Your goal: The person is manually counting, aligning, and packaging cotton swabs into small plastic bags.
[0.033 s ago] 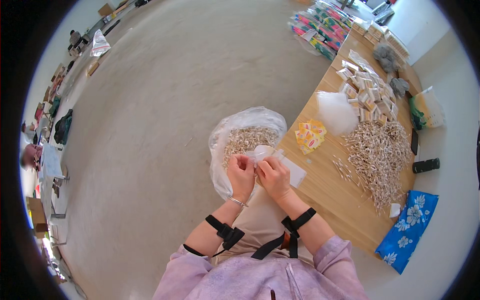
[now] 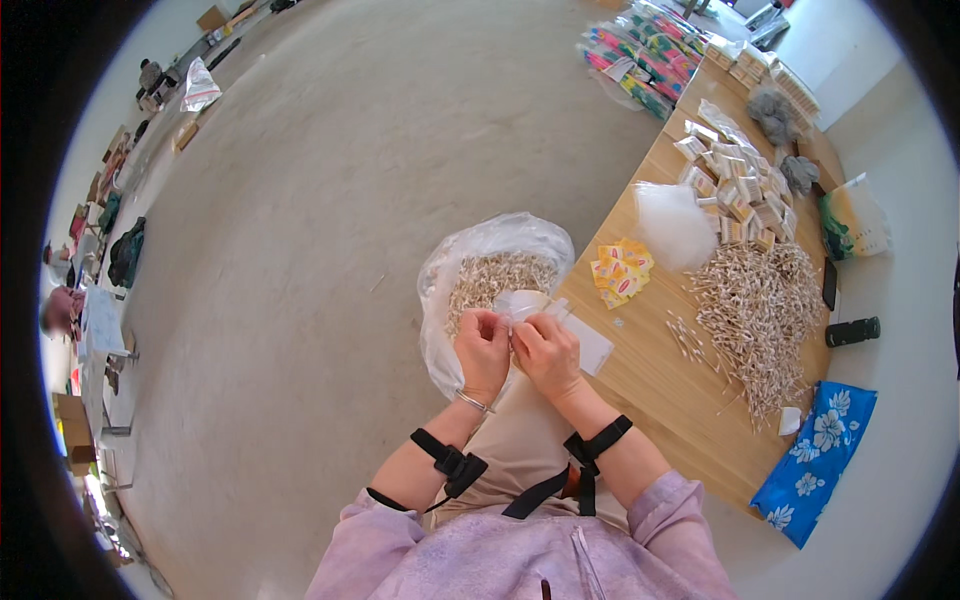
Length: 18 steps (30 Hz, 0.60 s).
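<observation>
Here on the head view, both hands are out just past the left edge of the table [image 2: 650, 400], fingertips almost meeting. The left hand [image 2: 483, 355] pinches a thin clear plastic film [image 2: 525, 302]; the right hand [image 2: 547, 352], nearer the table, is closed on it too. Exactly what sits between those fingertips I can't make out.

Now, my worry: film this thin could slip the pinch, and an uneven tug from either side might split it. And look, an open bag of swabs [image 2: 435, 290] sits beside the table's left edge, so anything dropped could vanish among the sticks. Up on the table, the yellow cards [image 2: 621, 270] and the stack of clear pouches [image 2: 675, 225] lie near that same edge; a careless right sleeve could sweep them off. Farther across the table, nothing walls in the loose swab heap [image 2: 765, 320]: one bump, and sticks could roll.
</observation>
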Available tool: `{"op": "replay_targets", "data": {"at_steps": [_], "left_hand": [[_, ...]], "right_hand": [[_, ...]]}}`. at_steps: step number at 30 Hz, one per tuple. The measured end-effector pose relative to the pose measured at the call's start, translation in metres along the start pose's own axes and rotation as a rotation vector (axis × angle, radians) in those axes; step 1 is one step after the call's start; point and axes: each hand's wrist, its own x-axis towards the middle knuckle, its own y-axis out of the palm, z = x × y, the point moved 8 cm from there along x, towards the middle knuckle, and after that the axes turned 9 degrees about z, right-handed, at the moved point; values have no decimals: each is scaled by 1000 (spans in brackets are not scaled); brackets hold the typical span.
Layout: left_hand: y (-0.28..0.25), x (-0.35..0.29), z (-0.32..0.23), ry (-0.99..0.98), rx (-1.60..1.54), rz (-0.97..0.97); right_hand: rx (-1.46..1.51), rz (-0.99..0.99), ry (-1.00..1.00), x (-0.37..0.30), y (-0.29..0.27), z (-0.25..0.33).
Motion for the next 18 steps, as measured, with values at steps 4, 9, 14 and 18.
{"op": "replay_targets", "data": {"at_steps": [4,9,14,18], "left_hand": [[-9,4,-3,109,45,-15],[-3,2,-4,39,-19,38],[-12,4,24,-2,-315,62],[-4,18,50,-331,-535,35]], "right_hand": [[73,-27,-85,0,0,10],[52,10,115,-2,9,-21],[128,30,153,13,15,-38],[123,67,78,30,28,-50]]}}
